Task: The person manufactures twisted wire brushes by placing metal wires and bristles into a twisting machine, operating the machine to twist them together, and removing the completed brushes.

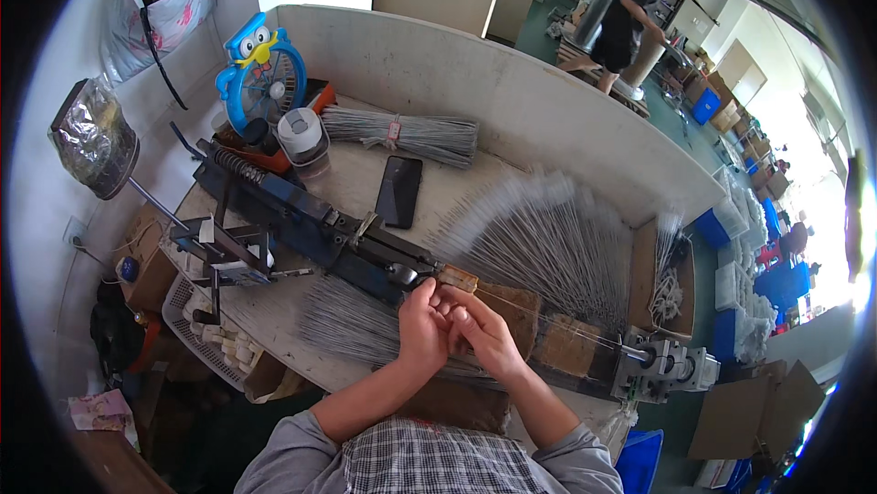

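Observation:
My left hand (pixel 425 327) is closed, thumb and fingertips drawn together at the end of a long dark metal fixture (pixel 301 206). Close beside it, my right hand (pixel 487 337) curls with its fingers pinched, the fingertips of both hands nearly touching. Whatever lies between the fingers is too small to make out. Just beyond them sits a small brownish block (pixel 458 278) on the fixture. Thin wires (pixel 571 328) run from there to a metal clamp head (pixel 665 364) at the right, passing over worn brown pads (pixel 566 345).
Loose thin metal wires fan out behind (pixel 548 238) and lie left of my hands (pixel 347 318). A tied wire bundle (pixel 402 135), phone (pixel 399 191), jar (pixel 303 139) and blue toy-shaped fan (pixel 265 78) stand farther back. A low partition (pixel 438 60) edges the table; a person (pixel 630 14) is beyond.

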`<state>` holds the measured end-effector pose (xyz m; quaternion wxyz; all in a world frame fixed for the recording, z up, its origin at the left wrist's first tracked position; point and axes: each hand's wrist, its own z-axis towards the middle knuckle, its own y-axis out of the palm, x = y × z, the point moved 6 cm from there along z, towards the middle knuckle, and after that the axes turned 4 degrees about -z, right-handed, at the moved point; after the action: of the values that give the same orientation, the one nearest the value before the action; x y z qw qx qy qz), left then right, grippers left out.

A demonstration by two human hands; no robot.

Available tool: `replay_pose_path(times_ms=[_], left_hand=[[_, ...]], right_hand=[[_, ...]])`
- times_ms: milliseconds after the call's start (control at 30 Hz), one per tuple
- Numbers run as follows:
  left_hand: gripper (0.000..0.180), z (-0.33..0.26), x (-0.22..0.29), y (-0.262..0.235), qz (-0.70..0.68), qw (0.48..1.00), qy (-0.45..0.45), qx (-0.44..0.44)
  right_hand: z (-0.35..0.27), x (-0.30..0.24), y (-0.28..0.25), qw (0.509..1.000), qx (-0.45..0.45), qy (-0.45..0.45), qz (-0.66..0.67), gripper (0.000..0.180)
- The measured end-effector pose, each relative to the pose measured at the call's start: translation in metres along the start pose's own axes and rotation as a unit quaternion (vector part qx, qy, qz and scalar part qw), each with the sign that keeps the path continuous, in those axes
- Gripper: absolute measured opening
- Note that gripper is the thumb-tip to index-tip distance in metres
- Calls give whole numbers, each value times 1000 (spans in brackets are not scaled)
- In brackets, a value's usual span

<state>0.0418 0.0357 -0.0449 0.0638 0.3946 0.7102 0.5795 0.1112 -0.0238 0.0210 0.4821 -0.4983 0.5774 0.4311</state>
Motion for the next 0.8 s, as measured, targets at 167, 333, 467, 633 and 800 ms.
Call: replay_pose_path(times_ms=[167,333,467,633,800], left_hand=[[32,-13,11,27,0,999,-16,38],[32,-14,17,27,-21,1000,-2,-4],[32,-15,13,27,-32,999,-4,31],[32,-13,12,22,-28,998,17,57],[32,-11,12,14,1,996,-67,-66]], right_hand=[[-2,-9,-7,996,40,-6,-84,43],[12,-16,-8,993,63,-19,-100,44],[11,-16,-13,987,69,-24,-144,43],[-2,-21,-7,987,42,-6,-154,42],[1,-6,-1,997,32,28,-58,41]])
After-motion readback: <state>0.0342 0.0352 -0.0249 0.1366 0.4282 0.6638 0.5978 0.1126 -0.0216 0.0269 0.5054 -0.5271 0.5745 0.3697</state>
